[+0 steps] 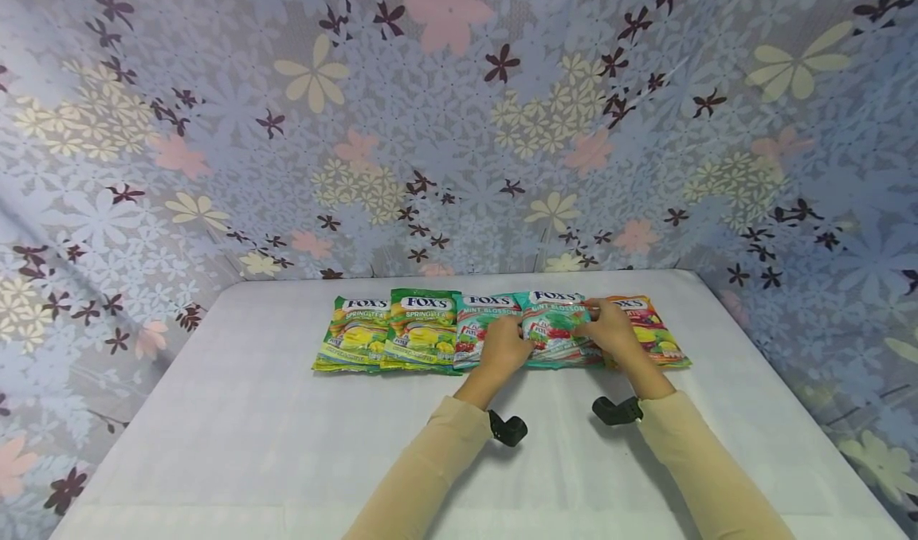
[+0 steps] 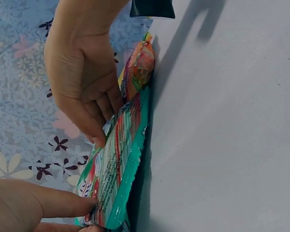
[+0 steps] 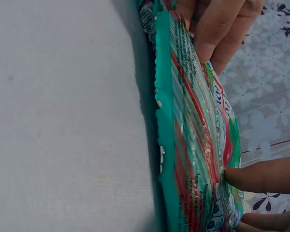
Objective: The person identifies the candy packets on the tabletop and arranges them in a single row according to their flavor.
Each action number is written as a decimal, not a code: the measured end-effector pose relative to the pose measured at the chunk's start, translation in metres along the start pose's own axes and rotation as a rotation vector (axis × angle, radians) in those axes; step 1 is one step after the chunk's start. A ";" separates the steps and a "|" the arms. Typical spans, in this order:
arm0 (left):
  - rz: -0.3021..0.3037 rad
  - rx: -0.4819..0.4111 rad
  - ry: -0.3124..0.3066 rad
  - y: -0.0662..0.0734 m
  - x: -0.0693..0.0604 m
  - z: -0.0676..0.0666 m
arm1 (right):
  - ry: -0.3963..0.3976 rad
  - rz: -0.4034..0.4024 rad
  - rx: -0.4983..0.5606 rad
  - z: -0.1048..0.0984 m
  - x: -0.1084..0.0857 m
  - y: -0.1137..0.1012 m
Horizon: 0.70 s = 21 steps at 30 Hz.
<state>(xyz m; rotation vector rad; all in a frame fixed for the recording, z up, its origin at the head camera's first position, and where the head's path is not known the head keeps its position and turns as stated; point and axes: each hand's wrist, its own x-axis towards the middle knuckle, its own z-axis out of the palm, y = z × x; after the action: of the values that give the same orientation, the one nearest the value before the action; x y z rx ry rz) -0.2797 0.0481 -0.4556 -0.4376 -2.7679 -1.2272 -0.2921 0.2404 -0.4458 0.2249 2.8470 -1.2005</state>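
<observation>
In the head view a teal Mint Blossom candy bag (image 1: 552,329) lies face up in a row of bags, with a hand at each side. My left hand (image 1: 505,345) pinches its left edge, over part of a second Mint Blossom bag (image 1: 469,325). On the opposite side my right hand (image 1: 611,329) grips the right edge, thumb on the front. Both wrist views show the teal bag (image 2: 118,169) from its lower seam, with fingertips (image 3: 239,179) against its printed face. Partly behind the right hand is a red and orange candy bag (image 1: 656,333).
Two green and yellow Spring Tea bags (image 1: 351,337) lie at the row's left end. The white-covered table (image 1: 272,444) runs up to a flowered cloth backdrop (image 1: 459,166). Black wrist-worn devices (image 1: 509,428) project inward from both cuffs.
</observation>
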 end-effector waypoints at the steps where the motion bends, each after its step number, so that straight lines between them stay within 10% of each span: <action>1: 0.012 0.007 0.009 0.000 0.000 0.000 | 0.007 -0.007 -0.007 0.000 0.000 0.000; 21: 0.037 0.115 0.033 0.008 -0.006 0.000 | 0.146 -0.139 0.085 -0.024 -0.014 0.006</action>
<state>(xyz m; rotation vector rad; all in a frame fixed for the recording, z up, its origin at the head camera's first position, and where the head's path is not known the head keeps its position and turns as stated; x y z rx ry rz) -0.2715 0.0521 -0.4511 -0.4522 -2.7710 -1.0504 -0.2766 0.2600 -0.4324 0.1244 2.9827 -1.3871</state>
